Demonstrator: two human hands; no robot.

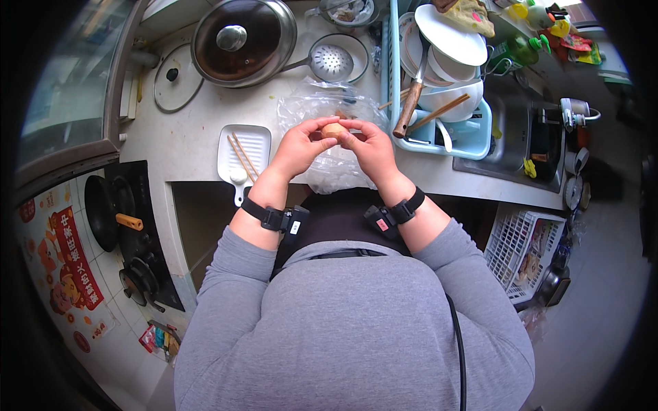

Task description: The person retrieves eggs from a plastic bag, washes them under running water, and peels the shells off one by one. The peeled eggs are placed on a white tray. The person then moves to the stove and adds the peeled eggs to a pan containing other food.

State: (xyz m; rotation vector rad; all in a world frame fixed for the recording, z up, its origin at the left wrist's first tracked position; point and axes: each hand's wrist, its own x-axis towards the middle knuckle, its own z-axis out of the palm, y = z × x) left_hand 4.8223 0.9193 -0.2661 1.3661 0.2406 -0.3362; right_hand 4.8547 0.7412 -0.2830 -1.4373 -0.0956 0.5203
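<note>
Between my two hands is a brown egg [334, 130], held by the fingertips from both sides. My left hand [303, 146] grips its left side and my right hand [368, 146] its right, thumbs toward me. Below them a clear plastic bag [329, 172] is spread on the counter, with a few brown bits showing behind my fingers. To the left of my left hand lies a white ridged dish with a handle [226, 159]. It holds a pair of wooden chopsticks [242, 155] and a white peeled egg [238, 175] near the handle.
A lidded pan [241, 61], a glass lid [180, 87] and a slotted spoon [331, 62] over a bowl sit behind. At right, a blue dish rack [470, 149] full of dishes borders the sink [506, 149]. A stove [149, 221] is at left.
</note>
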